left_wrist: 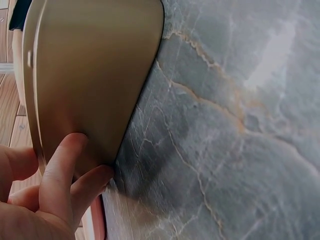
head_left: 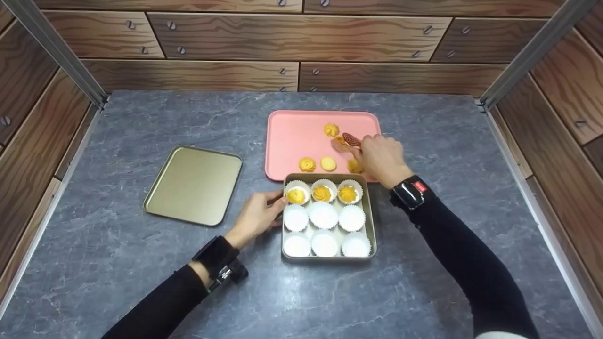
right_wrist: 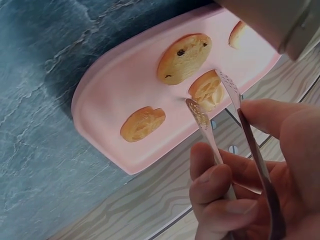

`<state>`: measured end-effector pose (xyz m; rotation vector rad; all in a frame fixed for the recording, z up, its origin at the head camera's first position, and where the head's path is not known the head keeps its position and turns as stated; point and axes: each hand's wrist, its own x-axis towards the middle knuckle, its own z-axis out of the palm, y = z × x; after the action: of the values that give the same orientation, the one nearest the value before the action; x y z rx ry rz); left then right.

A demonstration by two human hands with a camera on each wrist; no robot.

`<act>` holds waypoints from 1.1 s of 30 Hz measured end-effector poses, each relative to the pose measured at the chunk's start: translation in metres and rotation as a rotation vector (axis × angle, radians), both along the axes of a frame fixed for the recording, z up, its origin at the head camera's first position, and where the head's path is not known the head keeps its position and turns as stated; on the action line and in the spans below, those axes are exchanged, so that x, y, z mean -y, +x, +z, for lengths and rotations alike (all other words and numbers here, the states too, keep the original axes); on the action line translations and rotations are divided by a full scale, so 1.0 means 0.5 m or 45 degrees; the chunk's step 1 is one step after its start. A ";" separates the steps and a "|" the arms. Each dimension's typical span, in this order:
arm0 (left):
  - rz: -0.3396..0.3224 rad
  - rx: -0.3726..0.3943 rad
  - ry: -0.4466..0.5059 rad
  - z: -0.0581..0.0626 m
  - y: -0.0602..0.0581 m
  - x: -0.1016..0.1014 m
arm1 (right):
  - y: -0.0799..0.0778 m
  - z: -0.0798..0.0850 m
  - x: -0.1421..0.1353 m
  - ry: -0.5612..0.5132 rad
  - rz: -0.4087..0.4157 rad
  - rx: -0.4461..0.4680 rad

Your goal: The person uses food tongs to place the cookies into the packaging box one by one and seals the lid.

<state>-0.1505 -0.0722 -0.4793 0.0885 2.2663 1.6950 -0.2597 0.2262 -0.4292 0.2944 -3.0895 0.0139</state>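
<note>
Small serving tongs (right_wrist: 257,155) with perforated tips are gripped in my right hand (head_left: 382,157). Their two tips spread either side of a golden cookie (right_wrist: 207,90) on the pink tray (head_left: 282,136), close to its edges. Several other cookies lie on that tray, among them a swirled one (head_left: 307,164) and a plain round one (head_left: 328,164). My left hand (head_left: 258,214) rests its fingers against the left wall of the gold tin (head_left: 373,226), thumb at the rim. White paper cups (head_left: 324,215) fill the tin in rows; the far row holds three cookies (head_left: 321,193).
The tin's flat gold lid (head_left: 193,183) lies to the left on the grey marbled table (head_left: 188,263). The tin stands right against the tray's near edge. Wood-patterned panels (head_left: 301,37) and metal posts (head_left: 61,52) close off the back and sides.
</note>
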 end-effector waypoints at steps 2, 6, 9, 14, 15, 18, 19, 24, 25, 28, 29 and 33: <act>0.001 0.008 0.004 0.001 0.001 -0.001 | -0.002 0.000 -0.001 0.004 -0.002 0.015; -0.005 0.024 0.003 0.003 0.000 -0.001 | -0.007 0.002 -0.004 0.015 -0.006 0.037; -0.012 0.026 -0.013 0.004 -0.001 -0.001 | -0.006 0.003 -0.008 0.021 0.004 0.039; -0.005 0.016 -0.027 0.003 0.000 0.000 | -0.003 0.002 -0.018 0.012 0.024 -0.003; -0.007 0.006 -0.025 0.002 0.000 0.000 | -0.002 0.002 -0.019 0.007 0.027 -0.013; -0.009 -0.017 -0.022 0.002 0.001 0.000 | 0.000 0.002 -0.024 -0.003 0.029 -0.045; -0.015 -0.030 -0.020 0.002 0.001 0.000 | 0.001 0.001 -0.025 -0.005 0.029 -0.057; -0.018 -0.047 -0.025 0.003 0.001 0.000 | 0.005 0.003 -0.031 0.007 0.033 -0.112; -0.020 -0.046 -0.025 0.003 0.001 0.000 | 0.007 0.004 -0.032 0.012 0.034 -0.121; -0.024 -0.043 -0.025 0.003 0.002 0.000 | 0.011 0.005 -0.033 0.026 0.044 -0.149; -0.025 -0.041 -0.019 0.003 0.002 0.000 | 0.013 0.005 -0.034 0.030 0.050 -0.161; -0.026 -0.041 -0.006 0.001 0.002 0.001 | 0.020 0.007 -0.035 0.045 0.070 -0.214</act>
<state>-0.1494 -0.0726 -0.4789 0.1386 2.2845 1.6895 -0.2498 0.2438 -0.4255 0.3624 -2.9170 -0.0612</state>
